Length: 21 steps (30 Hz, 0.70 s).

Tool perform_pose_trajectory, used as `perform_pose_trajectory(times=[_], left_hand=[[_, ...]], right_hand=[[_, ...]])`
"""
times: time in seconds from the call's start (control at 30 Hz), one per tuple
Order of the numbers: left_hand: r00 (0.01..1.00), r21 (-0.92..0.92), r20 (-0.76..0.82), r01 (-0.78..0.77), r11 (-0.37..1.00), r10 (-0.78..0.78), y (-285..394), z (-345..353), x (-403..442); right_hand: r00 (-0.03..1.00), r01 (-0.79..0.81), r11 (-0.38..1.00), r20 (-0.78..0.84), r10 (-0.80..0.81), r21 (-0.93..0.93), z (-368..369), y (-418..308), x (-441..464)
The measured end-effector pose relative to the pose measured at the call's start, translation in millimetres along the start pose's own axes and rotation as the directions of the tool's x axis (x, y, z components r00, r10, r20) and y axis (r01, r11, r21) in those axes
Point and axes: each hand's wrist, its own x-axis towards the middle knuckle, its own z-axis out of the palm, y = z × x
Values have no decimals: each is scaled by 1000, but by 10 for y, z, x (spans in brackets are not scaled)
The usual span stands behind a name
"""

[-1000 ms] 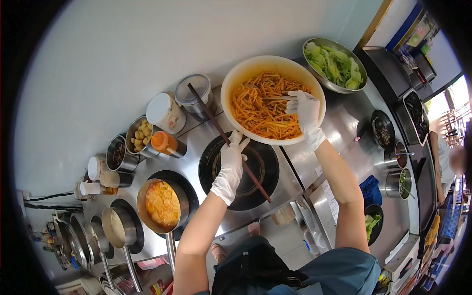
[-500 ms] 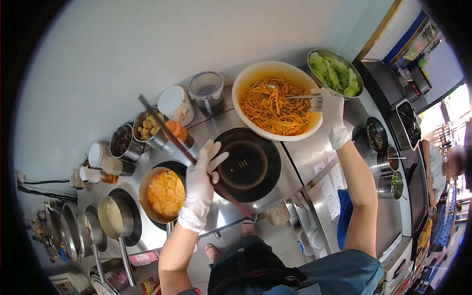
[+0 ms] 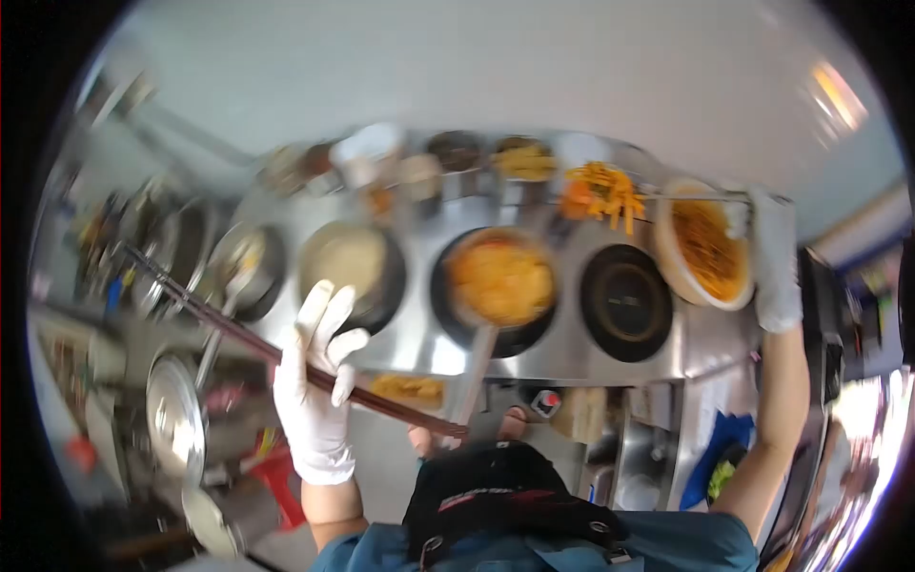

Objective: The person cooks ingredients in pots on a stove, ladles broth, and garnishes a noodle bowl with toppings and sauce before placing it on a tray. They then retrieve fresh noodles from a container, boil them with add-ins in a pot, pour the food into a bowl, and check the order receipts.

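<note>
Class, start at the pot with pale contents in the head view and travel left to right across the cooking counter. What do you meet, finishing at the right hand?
Pale contents, orange-yellow food, black cooking plate, white bowl, gloved right hand.

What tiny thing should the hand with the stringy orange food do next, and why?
Probably the right hand should hold the long utensil level, because orange strips dangle from its far end, outside the bowl's rim in this view, and might drop.
</note>
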Motion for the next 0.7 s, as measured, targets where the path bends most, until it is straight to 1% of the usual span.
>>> perform_pose_trajectory(times=[0.07, 0.13, 0.17, 0.2, 0.23, 0.3, 0.37, 0.43, 0.5, 0.57, 0.6, 0.63, 0.67, 0.7], left_hand=[[983, 46, -172, -63, 997, 71, 441, -417, -208], [953, 127, -240, -155, 980, 182, 854, -933, -425], [936, 166, -273, -180, 970, 221, 1047, -1188, -534], [934, 160, -248, -223, 962, 258, 1214, -1480, -630], [911, 185, -303, -232, 955, 280, 1378, -1699, -734], [873, 190, -380, -251, 949, 307, 1584, -2060, -932], [808, 239, -482, -251, 938, 339, 1763, -2326, -1109], [756, 271, -550, -239, 932, 354, 1880, -2548, -1240], [740, 269, -578, -224, 937, 343, 1910, -2841, -1350], [725, 242, -618, -192, 951, 304, 1924, -3084, -1427], [710, 233, -642, -181, 956, 291, 1932, -3141, -1428], [694, 223, -665, -168, 960, 276, 1929, -3178, -1424], [692, 206, -677, -148, 967, 251, 1928, -3236, -1423], [709, 181, -666, -145, 973, 230, 1923, -3289, -1421]], right_hand=[[992, 11, 998, 123, -18, 58, 737, -227, -57], [977, -122, 974, 198, 84, 190, 1421, -517, -210], [971, -114, 974, 231, 68, 196, 1788, -684, -310], [956, -74, 983, 292, 22, 167, 2221, -863, -451], [937, -34, 990, 348, -17, 140, 2646, -1022, -604], [899, -87, 961, 436, -38, 263, 3422, -1170, -809], [855, -97, 941, 511, -88, 325, 4158, -1424, -1141], [798, -121, 891, 577, -175, 437, 4935, -1378, -1317], [781, -166, 877, 603, -162, 451, 5648, -1305, -1574], [792, -128, 856, 571, -216, 501, 6275, -1119, -1930], [759, 36, 872, 554, -342, 489, 6611, -906, -2112], [704, 198, 860, 542, -459, 471, 6867, -705, -2261], [456, 660, 716, 636, -623, 229, 7004, -617, -2334], [175, 951, 307, 771, -612, 28, 7103, -540, -2384]])
